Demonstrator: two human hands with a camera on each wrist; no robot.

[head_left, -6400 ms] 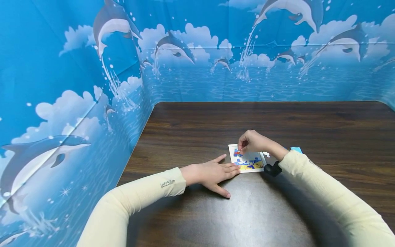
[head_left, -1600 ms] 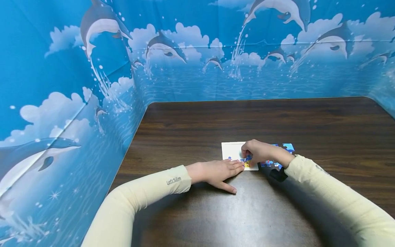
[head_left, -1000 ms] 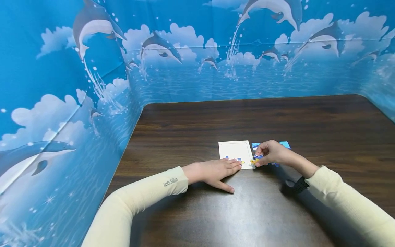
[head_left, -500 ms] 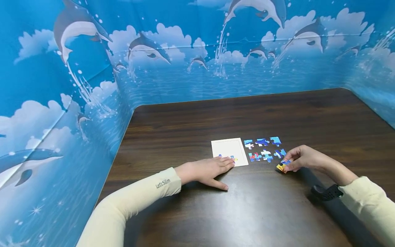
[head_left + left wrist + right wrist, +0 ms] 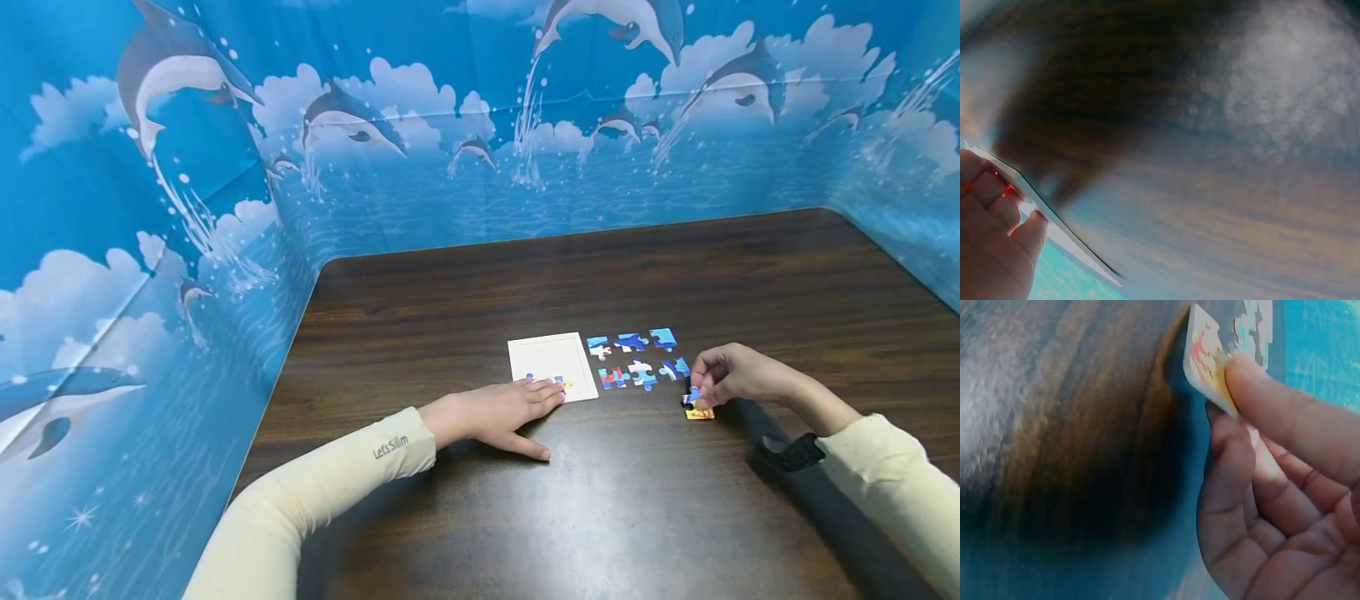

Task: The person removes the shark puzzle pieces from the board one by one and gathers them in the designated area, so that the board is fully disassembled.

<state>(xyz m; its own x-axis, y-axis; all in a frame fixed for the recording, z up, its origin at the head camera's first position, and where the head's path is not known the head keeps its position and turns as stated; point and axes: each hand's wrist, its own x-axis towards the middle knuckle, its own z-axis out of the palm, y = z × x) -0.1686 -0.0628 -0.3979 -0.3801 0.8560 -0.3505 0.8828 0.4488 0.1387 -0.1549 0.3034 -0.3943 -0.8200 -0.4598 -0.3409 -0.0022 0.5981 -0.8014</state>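
My left hand (image 5: 498, 414) lies flat with fingers extended across the front of a white puzzle tray (image 5: 551, 354). Small blue and yellow bits of jigsaw pieces show at its fingertips; the rest there is covered. In the left wrist view the fingers rest on the tray's edge (image 5: 1075, 240). To the right of the tray, my right hand (image 5: 738, 379) pinches a blue and yellow jigsaw piece (image 5: 699, 412) between thumb and fingers, at or just above the table. The right wrist view shows this piece (image 5: 1207, 359) tilted, thumb on its printed face.
Two rows of loose jigsaw pieces (image 5: 642, 375), mostly blue with some red and white, lie between the tray and my right hand. The dark wooden table (image 5: 465, 300) is bordered by a blue dolphin-print curtain (image 5: 420, 200) at the back and left.
My right hand has lifted the blue and yellow jigsaw piece from the tray and carried it right, past the loose pieces. The tray holds fewer pieces than before. My left hand stays on it.
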